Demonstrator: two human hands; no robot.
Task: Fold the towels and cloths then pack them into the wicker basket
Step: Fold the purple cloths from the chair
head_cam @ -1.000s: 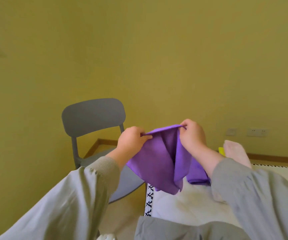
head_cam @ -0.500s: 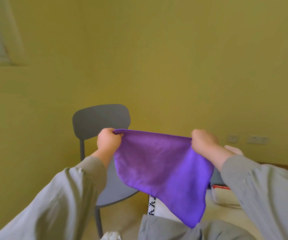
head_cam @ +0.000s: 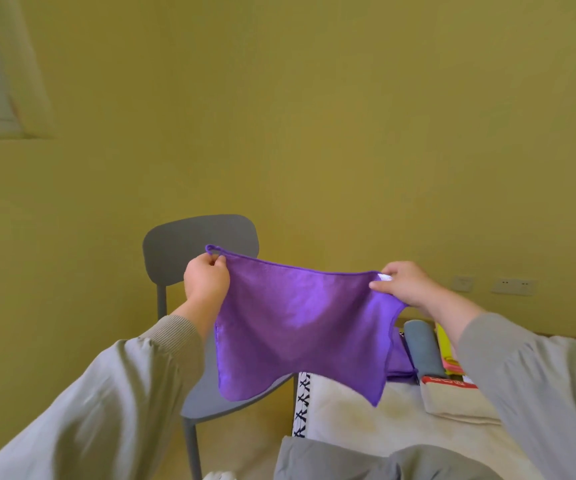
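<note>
Yellow wall [head_cam: 314, 116] behind | left hand [head_cam: 206, 282], right hand [head_cam: 405, 285] pinch purple cloth [head_cam: 300, 327] top corners, airborne

sleeves [head_cam: 106, 393]: loose, pale grey | cuffs [head_cam: 175, 330]: ribbed (knit bands) | trousers [head_cam: 348, 459]: darker grey

A second ago the purple cloth [head_cam: 300, 327] was bunched in a narrow fold; now it hangs spread out flat. The left hand [head_cam: 206, 282] and right hand [head_cam: 406, 284], then close together, have drawn well apart, each pinching a top corner. The left hand now sits in front of the chair back [head_cam: 182, 247]. A white tag [head_cam: 385, 277] has come into view at the right hand.
</note>
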